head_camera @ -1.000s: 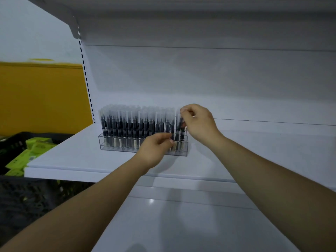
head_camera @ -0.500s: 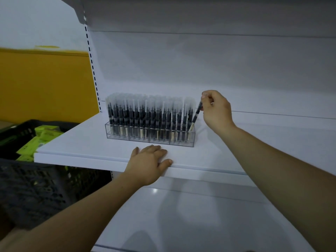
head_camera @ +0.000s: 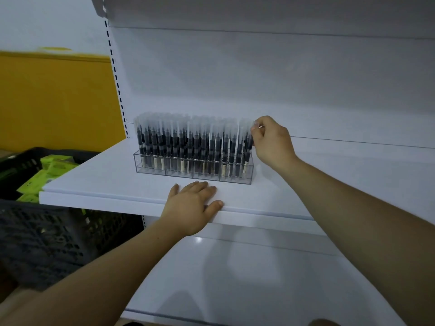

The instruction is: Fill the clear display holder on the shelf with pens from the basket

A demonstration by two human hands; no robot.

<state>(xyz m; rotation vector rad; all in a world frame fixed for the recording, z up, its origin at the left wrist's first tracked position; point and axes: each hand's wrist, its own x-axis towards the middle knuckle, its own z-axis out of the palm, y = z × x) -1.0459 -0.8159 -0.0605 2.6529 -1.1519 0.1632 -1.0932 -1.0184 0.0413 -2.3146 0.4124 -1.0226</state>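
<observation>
Holder sits on the shelf left of centre and looks packed end to end with upright pens, so the task reads as nearly done. Right hand pinches the cap of the end pen at the holder's right end, probably seating it; left hand lies flat on the shelf's front edge, fingers straight, holding nothing. Can't tell if the back rows have gaps, caps blur together; basket at left is cut off and shows only green packs, no pens.

Left hand flat, fingers straight; right hand raised, fingertips pinched
</observation>
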